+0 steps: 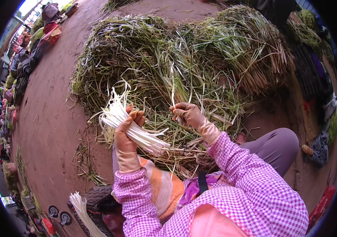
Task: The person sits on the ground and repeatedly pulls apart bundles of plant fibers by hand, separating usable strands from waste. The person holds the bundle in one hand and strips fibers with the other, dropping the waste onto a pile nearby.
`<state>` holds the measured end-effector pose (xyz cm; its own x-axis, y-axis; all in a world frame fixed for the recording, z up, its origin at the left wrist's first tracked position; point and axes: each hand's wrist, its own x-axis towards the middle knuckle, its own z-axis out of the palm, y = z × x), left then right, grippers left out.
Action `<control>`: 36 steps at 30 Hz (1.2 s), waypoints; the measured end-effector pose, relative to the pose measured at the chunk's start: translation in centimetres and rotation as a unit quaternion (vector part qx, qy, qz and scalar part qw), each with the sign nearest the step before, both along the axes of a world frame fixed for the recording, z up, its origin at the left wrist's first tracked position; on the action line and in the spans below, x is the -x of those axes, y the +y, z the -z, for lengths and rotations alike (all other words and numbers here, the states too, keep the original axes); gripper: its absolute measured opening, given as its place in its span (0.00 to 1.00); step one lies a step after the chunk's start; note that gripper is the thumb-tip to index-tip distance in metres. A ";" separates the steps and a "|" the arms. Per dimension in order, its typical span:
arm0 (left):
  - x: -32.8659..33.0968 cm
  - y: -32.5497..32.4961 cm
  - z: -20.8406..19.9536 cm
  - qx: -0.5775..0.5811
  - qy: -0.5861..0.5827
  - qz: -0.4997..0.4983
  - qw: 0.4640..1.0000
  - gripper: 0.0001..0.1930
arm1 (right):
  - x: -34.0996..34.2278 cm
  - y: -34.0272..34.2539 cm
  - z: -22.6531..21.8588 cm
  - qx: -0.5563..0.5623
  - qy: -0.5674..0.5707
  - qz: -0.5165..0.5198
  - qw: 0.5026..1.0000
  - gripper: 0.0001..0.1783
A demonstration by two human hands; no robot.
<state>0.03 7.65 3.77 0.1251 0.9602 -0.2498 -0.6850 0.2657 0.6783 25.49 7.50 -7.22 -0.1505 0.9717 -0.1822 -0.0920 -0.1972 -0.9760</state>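
Left hand (127,132): fingers closed around a bundle of white stalks (131,126), held above the near edge of the green heap (176,67). Right hand (188,114): fingers pinching one stalk (173,93). Risk: loose grip likely let stalks slide out; hard pull could snap the stalk.

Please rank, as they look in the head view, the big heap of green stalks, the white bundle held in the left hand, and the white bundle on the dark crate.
1. Heap of green grassy stalks, by far the largest.
2. Bundle of peeled white stalks in the left hand.
3. White stalk bundle on the dark crate; partly cut off by the picture rim, so ranks 2 and 3 are unsure.
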 end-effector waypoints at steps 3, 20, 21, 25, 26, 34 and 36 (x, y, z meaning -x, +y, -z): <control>-0.2 -0.3 -0.5 0.015 0.039 0.005 0.999 0.20 | -0.9 -1.7 -1.5 0.238 0.084 -0.058 0.966 0.18; -0.3 -3.1 0.7 0.093 0.259 0.094 0.957 0.14 | 4.4 -6.3 -7.0 0.122 -0.008 -0.123 0.985 0.13; -0.5 -3.0 1.0 0.091 0.250 0.086 0.960 0.13 | 4.6 -6.3 -6.9 0.115 -0.032 -0.116 0.986 0.13; -1.0 -2.7 1.9 0.093 0.296 0.111 0.944 0.13 | 5.1 -7.2 -6.4 0.036 -0.129 -0.115 0.984 0.14; -1.1 -2.7 2.0 0.097 0.292 0.120 0.944 0.12 | 5.2 -7.4 -6.2 0.023 -0.128 -0.115 0.985 0.14; -2.2 -3.2 1.2 0.101 0.320 0.154 0.929 0.09 | 4.2 -6.1 -4.6 0.220 0.128 -0.192 0.948 0.20; -2.9 -3.4 1.2 0.093 0.310 0.169 0.931 0.08 | 4.7 -5.1 -4.0 0.230 0.303 -0.133 0.915 0.21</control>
